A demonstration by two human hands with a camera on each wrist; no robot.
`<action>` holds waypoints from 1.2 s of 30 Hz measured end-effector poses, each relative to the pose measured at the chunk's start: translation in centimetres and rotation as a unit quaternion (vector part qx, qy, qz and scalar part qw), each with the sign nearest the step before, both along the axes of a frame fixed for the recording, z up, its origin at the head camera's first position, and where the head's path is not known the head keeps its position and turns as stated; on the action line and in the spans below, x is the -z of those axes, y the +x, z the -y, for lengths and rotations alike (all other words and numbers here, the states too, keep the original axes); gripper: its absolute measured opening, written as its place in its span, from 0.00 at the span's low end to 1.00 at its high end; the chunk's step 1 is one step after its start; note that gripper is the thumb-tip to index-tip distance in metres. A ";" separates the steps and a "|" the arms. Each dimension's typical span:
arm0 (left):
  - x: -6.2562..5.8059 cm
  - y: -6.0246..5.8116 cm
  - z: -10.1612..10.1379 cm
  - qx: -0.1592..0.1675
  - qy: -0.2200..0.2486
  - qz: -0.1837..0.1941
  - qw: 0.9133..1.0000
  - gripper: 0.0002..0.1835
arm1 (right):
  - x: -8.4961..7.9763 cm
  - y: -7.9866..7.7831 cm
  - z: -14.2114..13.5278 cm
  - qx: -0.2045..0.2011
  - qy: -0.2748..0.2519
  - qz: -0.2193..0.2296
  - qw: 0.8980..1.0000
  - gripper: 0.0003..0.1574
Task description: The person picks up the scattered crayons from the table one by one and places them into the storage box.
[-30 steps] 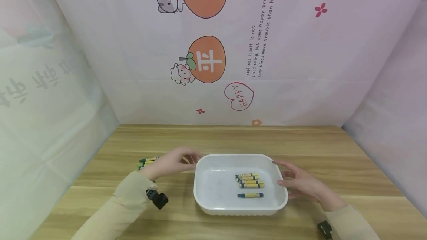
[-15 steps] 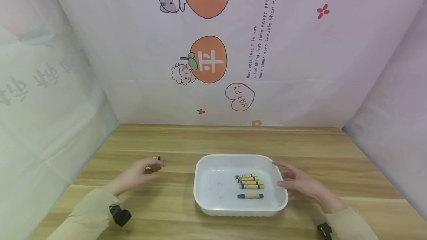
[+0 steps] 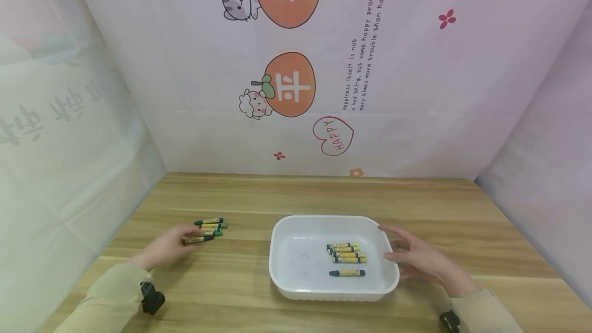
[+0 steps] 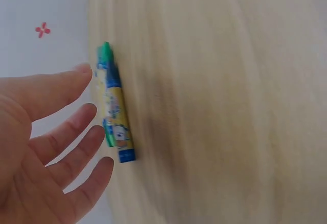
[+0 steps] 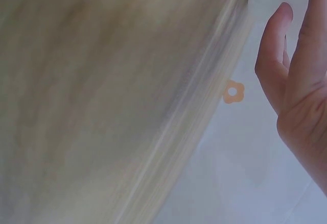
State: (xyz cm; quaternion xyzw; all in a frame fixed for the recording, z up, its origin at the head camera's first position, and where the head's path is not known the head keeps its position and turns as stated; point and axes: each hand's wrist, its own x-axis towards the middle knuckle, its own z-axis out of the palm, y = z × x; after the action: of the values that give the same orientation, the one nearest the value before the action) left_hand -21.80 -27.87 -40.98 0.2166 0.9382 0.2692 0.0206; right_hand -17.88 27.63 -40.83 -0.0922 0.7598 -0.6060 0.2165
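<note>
My left hand [image 3: 168, 244] is at the left of the table by a small group of crayons [image 3: 210, 229] with yellow wrappers and green or dark tips. Its fingers are parted and lightly bent beside the nearest dark blue crayon [image 4: 118, 112]; in the left wrist view they hold nothing. A white plastic basin [image 3: 334, 294] stands mid-table, with several yellow-wrapped crayons [image 3: 349, 260] inside and one dark blue crayon [image 3: 347, 273] lying apart from them. At the basin's right rim, my right hand [image 3: 421, 258] rests with loosely spread fingers. The right wrist view shows this hand's fingers extended.
The wood-grain table [image 3: 240, 292] runs back to a white printed cloth [image 3: 398, 132]. Similar cloth hangs at the left [image 3: 69, 158] and right sides. Dark wrist cameras [image 3: 152, 298] sit on both sleeves.
My left hand has moved left from beside the basin's left rim to the loose crayons, which are now more exposed. My right hand and the basin stay in place.
</note>
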 end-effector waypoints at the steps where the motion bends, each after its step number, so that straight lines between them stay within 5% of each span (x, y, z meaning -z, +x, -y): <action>1: 0.1 -0.1 0.1 0.005 -0.006 -0.001 1.000 0.18 | 0.0 0.0 0.0 0.001 0.002 0.000 1.000 0.51; 15: 0.9 -1.1 0.0 0.039 -0.066 -0.006 0.997 0.22 | -0.1 0.0 0.0 0.013 0.018 0.002 1.000 0.50; 24: 0.9 -1.5 -0.9 0.029 -0.072 0.032 0.996 0.21 | -0.1 0.2 0.1 0.013 0.021 0.001 1.000 0.51; 36: 0.7 -1.6 -1.5 0.065 -0.089 0.033 0.993 0.18 | -0.1 0.1 0.1 0.009 0.009 0.003 1.000 0.51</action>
State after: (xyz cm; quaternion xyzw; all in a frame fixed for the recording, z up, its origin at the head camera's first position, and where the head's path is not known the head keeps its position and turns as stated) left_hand -23.43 -26.39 -41.71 0.2658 0.9409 0.1902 0.0886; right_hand -17.82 27.56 -40.78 -0.0813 0.7652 -0.6016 0.2143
